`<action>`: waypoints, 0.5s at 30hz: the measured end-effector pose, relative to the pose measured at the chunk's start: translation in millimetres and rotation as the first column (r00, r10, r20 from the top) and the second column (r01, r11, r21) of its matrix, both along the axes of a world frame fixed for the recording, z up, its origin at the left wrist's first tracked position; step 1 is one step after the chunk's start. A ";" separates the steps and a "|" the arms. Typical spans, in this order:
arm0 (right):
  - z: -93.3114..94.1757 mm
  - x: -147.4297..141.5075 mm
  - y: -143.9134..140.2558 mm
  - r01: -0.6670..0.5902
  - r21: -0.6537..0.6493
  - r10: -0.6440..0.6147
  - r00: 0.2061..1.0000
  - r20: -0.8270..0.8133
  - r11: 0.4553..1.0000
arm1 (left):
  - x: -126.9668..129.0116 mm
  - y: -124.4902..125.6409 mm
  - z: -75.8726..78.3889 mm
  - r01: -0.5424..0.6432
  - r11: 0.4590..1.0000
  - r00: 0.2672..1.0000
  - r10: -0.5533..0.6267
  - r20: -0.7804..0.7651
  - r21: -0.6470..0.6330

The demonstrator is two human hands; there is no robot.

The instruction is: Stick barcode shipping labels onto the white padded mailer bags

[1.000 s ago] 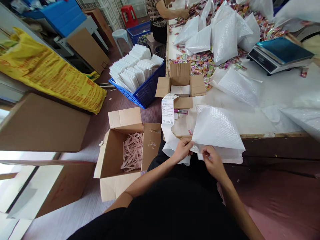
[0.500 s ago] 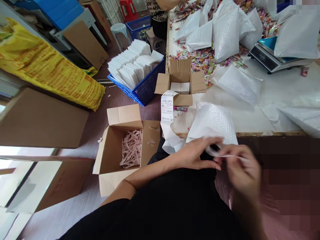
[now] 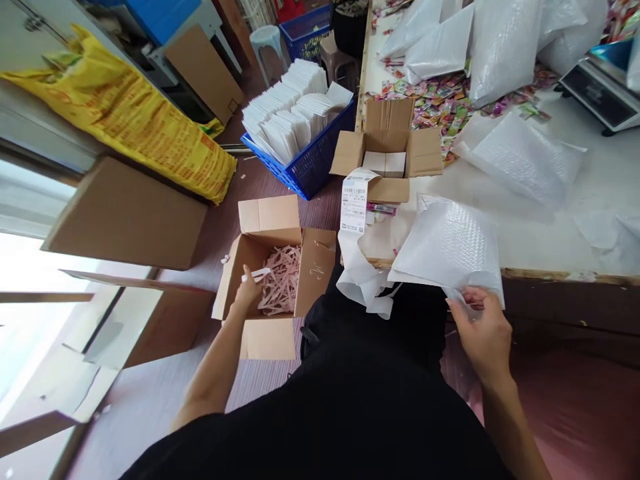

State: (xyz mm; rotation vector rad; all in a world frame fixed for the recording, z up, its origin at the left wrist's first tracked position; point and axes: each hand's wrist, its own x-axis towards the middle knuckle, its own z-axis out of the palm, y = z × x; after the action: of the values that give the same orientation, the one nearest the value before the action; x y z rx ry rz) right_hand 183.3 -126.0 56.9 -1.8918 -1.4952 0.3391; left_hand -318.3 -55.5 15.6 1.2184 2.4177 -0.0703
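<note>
My left hand (image 3: pixel 245 292) is over the open cardboard box (image 3: pixel 266 341) on the floor, with a narrow white strip (image 3: pixel 258 274) between its fingers. Tangled pinkish-white strips (image 3: pixel 281 283) lie inside that box. My right hand (image 3: pixel 484 328) pinches the near edge of a white bubble mailer (image 3: pixel 453 243), which rests on the table and sticks out past its front edge. Left of the mailer, a curling band of printed labels (image 3: pixel 353 208) hangs off the table toward my lap.
A small open carton (image 3: pixel 425 150) holds a banded white stack. Behind it lie colourful small packets (image 3: pixel 450 107), filled white mailers (image 3: pixel 505 50) and a scale (image 3: pixel 600 93). A blue basket (image 3: pixel 320 157) of white envelopes, a yellow sack (image 3: pixel 150 127) and cardboard boxes stand to the left.
My left hand has moved from the mailer's near edge, beside my right hand, leftward to the floor box with the strip. My right hand now grips the mailer's edge. The view has shifted left.
</note>
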 end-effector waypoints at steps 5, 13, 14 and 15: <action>-17.7 -8.2 -7.4 0.033 0.070 -0.031 0.999 -0.025 0.997 | 65.5 26.2 -0.9 0.194 0.972 0.980 -0.198 0.021 0.132; -41.0 -18.5 -17.0 -0.292 0.003 0.291 0.954 0.075 0.956 | 253.1 45.5 38.3 0.641 0.111 -0.091 -0.971 0.219 0.760; -41.2 -15.5 -17.4 -0.343 -0.032 0.344 0.934 0.095 0.939 | 260.5 49.1 36.5 0.630 0.093 -0.162 -0.955 0.247 0.771; -40.7 -11.4 -18.5 -0.383 -0.057 0.387 0.915 0.114 0.922 | 264.1 53.3 33.2 0.613 0.099 -0.203 -0.939 0.278 0.784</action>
State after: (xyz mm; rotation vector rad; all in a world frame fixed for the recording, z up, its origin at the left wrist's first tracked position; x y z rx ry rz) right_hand 171.9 -144.5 16.2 -1.6578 -1.9620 0.4343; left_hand -54.2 -2.1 48.8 2.2127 0.3885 0.5050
